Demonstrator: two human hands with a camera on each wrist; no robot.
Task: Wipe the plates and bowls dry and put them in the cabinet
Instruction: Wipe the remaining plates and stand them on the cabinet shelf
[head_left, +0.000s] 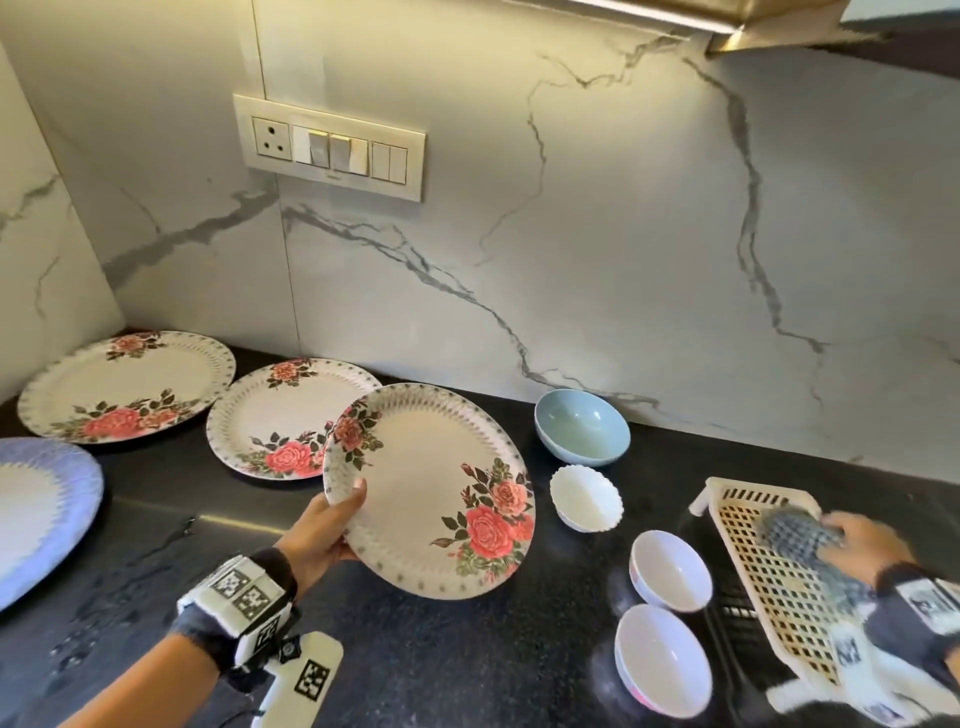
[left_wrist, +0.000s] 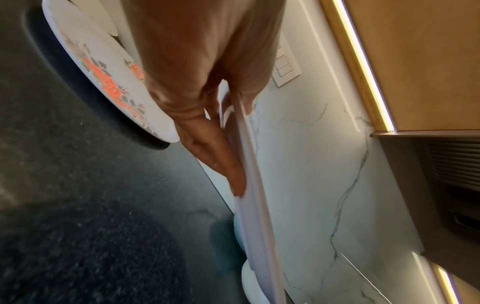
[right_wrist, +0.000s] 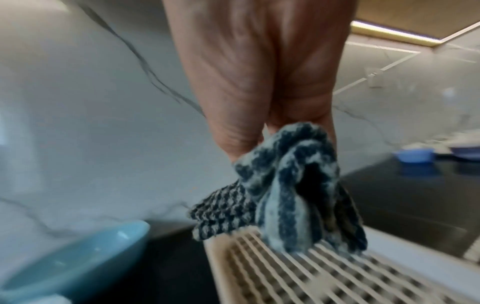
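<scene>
At the far left a blue-rimmed plate (head_left: 36, 514) lies flat on the black counter (head_left: 447, 670), and behind it 2 rose-patterned plates (head_left: 127, 385) lie flat side by side near the marble wall (head_left: 571, 234).

Your left hand (head_left: 326, 530) grasps the rose plate (head_left: 431, 491) you are about to dry: thumb curled over the near rim, fingers (left_wrist: 228, 168) flat under the base, the plate tilted up off the counter. Keep that pinch at the rim only, so the whole face is free for wiping, and tip the plate towards you so water runs off the low edge.

Right of it stand a pale blue bowl (head_left: 582, 426), a small scalloped white bowl (head_left: 586, 498) and 2 plain white bowls (head_left: 669, 570), all upright and apart from one another.

At the right, your right hand (head_left: 865, 540) is clenched on the checked dishcloth (right_wrist: 291, 181), which rests bunched on the cream slotted tray (head_left: 769, 587). The head view is blurred here, so how much cloth you hold is hard to judge. Lift it clear, shake out a flat pad, and bring it to the plate's centre. Wipe in circles outward to the rim, then turn the plate and dry the underside before it goes to the cabinet, which seems to lie outside these views.
</scene>
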